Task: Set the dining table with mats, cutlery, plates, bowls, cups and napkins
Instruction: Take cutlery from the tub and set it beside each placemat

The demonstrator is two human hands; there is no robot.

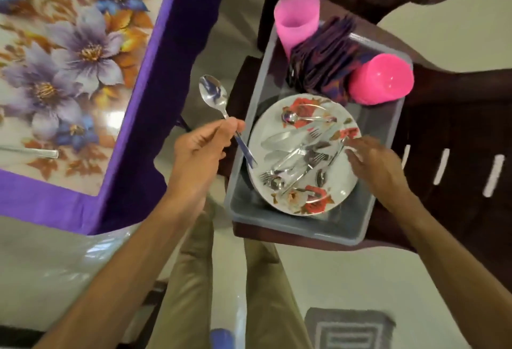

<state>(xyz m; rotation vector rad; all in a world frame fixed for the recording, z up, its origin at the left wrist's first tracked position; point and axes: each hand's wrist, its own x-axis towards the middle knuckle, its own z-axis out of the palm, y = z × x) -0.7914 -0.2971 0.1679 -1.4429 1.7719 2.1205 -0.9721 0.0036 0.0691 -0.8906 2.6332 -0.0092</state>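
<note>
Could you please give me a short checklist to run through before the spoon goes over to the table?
1. Spoon held firmly: ok, the left hand grips its handle, bowl end up.
2. Spoon free of the tub: ok, lifted beside its rim.
3. Right hand finished on the plate: not ok, its fingers are at the cutlery pile.
4. Right hand's grasp: cannot tell, blurred.
5. Landing spot: ok, the floral tablecloth shows bare space.
6. Cups stable: cannot tell.
</note>
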